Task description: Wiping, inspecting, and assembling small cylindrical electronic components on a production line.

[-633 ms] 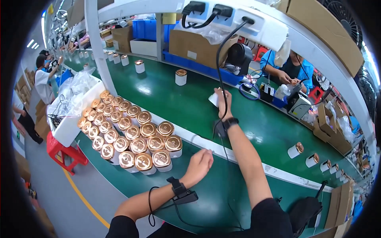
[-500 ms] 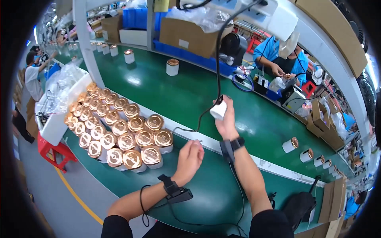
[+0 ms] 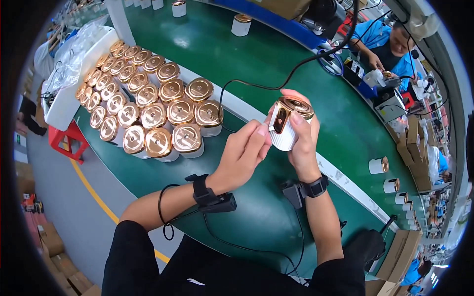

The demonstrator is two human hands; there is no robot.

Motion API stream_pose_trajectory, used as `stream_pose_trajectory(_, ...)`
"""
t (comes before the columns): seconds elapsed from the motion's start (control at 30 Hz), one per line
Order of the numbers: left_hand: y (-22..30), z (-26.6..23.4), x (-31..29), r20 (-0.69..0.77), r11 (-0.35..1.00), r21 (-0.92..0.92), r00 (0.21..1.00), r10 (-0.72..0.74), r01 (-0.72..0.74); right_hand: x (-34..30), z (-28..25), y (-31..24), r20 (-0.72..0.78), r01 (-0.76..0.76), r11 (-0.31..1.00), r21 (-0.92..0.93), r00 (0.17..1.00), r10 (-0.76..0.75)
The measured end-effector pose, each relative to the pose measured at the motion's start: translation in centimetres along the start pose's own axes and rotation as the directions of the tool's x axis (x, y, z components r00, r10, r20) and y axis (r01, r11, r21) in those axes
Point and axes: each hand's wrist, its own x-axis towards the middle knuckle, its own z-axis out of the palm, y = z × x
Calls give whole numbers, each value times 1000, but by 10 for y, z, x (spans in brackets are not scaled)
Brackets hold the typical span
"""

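My right hand (image 3: 304,143) grips a small white ribbed housing (image 3: 285,140) with a shiny copper-coloured top and a dark, copper-framed panel on its side. The housing is tilted over the near edge of the belt. Fingers pinched, my left hand (image 3: 244,154) is right up against the side of the housing. A thin black cable (image 3: 256,87) hangs from above, loops left and runs in behind the left fingers; its end is hidden there. Left of my hands, several like housings (image 3: 186,138) stand in close rows on the green table, copper ends up.
Beyond a white rail (image 3: 340,180), a green belt (image 3: 197,54) carries more housings (image 3: 241,24) at the far side and right. A white foam box (image 3: 79,89) with plastic bags rests on a red stool (image 3: 68,143). A co-worker in blue (image 3: 390,49) sits across.
My right hand has brought the housing nearer and turned its copper top and dark panel into view. My left hand has moved up to meet it. The whole view has shifted.
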Motion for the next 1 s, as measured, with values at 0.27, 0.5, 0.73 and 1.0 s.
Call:
stream_pose_trajectory(0.27, -9, -2, -5, 13, 999, -16, 999, -39, 40, -9, 2, -2, -49, 5, 972, -233, 999, -17)
stream_pose_trajectory(0.5, -8, -2, -2, 27, 982, -107, 988, -153, 155, -8, 6, -5, -43, 15, 931, -364, 999, -33)
stream_pose_trajectory(0.73, -5, -15, 1, 144, 940, -223, 962, -231, 260, -5, 8, -1, -89, -141, 948, -287, 989, 120)
stream_pose_trajectory(1.0, -10, -15, 1, -28, 953, -159, 964, -264, 257, -1, -8, 15, -41, 69, 815, -575, 993, -112)
